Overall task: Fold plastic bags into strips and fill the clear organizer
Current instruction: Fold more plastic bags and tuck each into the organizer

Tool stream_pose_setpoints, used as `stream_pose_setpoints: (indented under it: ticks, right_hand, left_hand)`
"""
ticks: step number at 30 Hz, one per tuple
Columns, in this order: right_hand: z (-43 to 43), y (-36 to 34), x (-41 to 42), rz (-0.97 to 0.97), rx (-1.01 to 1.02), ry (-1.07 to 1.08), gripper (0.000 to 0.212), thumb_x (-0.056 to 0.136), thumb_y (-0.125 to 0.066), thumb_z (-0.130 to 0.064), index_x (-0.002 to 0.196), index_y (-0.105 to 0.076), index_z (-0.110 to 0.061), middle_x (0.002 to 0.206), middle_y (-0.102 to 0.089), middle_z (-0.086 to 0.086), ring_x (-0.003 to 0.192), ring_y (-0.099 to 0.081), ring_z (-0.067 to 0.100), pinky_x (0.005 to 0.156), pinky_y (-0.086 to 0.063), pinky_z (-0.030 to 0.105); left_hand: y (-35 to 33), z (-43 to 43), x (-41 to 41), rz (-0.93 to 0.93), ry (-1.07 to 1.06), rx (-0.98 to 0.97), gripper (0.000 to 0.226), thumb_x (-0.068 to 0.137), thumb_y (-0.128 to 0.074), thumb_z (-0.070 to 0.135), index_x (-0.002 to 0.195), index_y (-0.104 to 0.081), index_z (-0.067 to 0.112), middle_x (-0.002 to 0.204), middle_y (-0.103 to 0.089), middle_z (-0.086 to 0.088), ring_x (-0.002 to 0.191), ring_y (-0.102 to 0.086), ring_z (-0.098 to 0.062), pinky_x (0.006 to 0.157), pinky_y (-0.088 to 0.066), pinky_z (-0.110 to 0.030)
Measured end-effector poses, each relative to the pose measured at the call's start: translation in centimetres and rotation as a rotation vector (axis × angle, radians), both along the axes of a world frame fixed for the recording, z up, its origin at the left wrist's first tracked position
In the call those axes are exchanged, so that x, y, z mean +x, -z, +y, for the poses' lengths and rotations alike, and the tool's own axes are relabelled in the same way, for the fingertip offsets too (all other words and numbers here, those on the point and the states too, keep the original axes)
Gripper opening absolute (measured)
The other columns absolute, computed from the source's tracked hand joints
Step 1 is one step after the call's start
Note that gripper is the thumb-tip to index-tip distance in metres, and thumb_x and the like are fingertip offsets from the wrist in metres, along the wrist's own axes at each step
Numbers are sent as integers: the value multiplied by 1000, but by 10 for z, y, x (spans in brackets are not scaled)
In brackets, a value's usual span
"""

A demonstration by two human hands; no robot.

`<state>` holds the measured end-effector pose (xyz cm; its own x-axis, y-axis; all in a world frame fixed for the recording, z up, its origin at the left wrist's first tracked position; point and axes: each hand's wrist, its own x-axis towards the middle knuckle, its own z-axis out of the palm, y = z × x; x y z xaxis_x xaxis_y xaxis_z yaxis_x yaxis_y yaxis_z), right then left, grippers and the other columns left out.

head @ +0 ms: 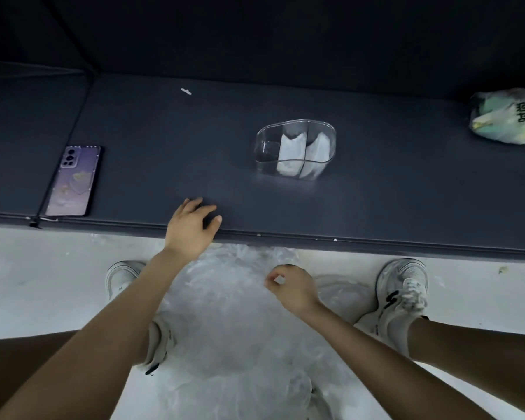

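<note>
Grey table (391, 201): dark and matte. It is the folding surface.
Bags (225, 322): thin translucent white film, crumpled in a loose heap on the pale floor (43, 283) between the shoes (403, 286), below the table's near edge.
Left hand (191, 225): resting on the table's near edge with fingers relaxed, holding nothing.
Right hand (294, 286): over the heap, fingers curled, thumb close to forefinger. Cannot tell whether it pinches any film.
Step (judged): draw one bag from the heap. Take a single layer by a corner or handle and lift slowly so the neighbouring bags fall away. Spread it flat on the table before creasing.
Organizer (262, 147): clear and divided, standing mid-table, well apart from both hands.
Strips (291, 150): two folded white bags stand upright in the middle and right sections. The left section looks unfilled.
Progress (judged): partly filled, more bags to fold.
</note>
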<state>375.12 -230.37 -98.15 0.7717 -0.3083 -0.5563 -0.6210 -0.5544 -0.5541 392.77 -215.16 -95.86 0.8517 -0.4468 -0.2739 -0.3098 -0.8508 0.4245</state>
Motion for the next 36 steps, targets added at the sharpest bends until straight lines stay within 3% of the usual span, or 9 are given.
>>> stream_pose_setpoints:
  ticks: [2,5,8,10,13,18,24,30,36]
  right_hand:
    - [-11,-27,-4,-85,55,-22,7,87,-67,-21,82,-71,-17,85,-68,-8,84,-61,10,81,-46,26]
    - [-34,-77,-5,-158,175,-42,26,87,-69,-12,68,-58,-25,67,-61,-13,64,-55,2,69,-44,23]
    - [-55,-133,-3,-277,379,86,22,91,-61,-1,73,-59,-13,67,-65,1,57,-60,7,62,-48,18]
    - [-65,-158,2,-328,431,138,16,93,-59,-2,78,-60,-6,64,-64,1,49,-53,4,53,-42,15]
    - [-73,-172,14,-402,473,256,17,93,-61,-8,76,-64,-10,61,-65,-3,51,-50,4,52,-40,17]
    - [-77,-178,33,-456,559,311,15,92,-63,-13,80,-68,-5,70,-65,7,65,-57,16,61,-49,22]
    - [-93,-154,47,-426,552,401,23,94,-59,-31,104,-73,-16,104,-73,2,100,-67,16,91,-51,31]
    - [-82,-115,81,-310,558,404,18,100,-47,-36,99,-65,-32,84,-65,-28,77,-61,-13,70,-45,11]
    - [-91,-88,121,-268,515,423,34,99,-44,-47,116,-63,-25,119,-66,-6,113,-59,12,107,-41,36]
  left_hand:
    - [-23,-2,-6,24,12,-126,33,97,-55,34,124,-64,19,136,-56,-1,129,-47,-22,105,-31,-27]
    - [-60,-15,-18,423,-17,-381,26,94,-58,42,108,-70,24,112,-68,11,112,-61,-8,96,-44,-20]
    - [-104,-26,-33,642,98,-576,47,86,-53,64,107,-72,26,109,-71,15,107,-64,-2,98,-46,-25]
    - [-121,-32,-45,664,186,-648,44,88,-55,59,109,-72,24,110,-71,13,106,-63,0,92,-47,-17]
    - [-132,-43,-56,587,147,-770,36,77,-62,41,109,-68,25,107,-72,5,101,-64,-1,88,-48,-16]
    - [-130,-58,-55,297,49,-860,3,84,-67,24,84,-68,26,75,-68,22,72,-59,8,72,-46,-10]
    - [-128,-50,-29,282,-211,-928,17,90,-66,21,74,-69,14,61,-60,8,59,-51,-7,55,-43,-18]
    - [-114,-45,-3,220,-275,-871,23,92,-63,22,71,-64,12,51,-51,15,51,-44,0,52,-38,-14]
    - [-99,-43,17,207,-293,-831,43,95,-59,29,58,-43,14,54,-35,7,52,-32,-6,52,-32,-16]
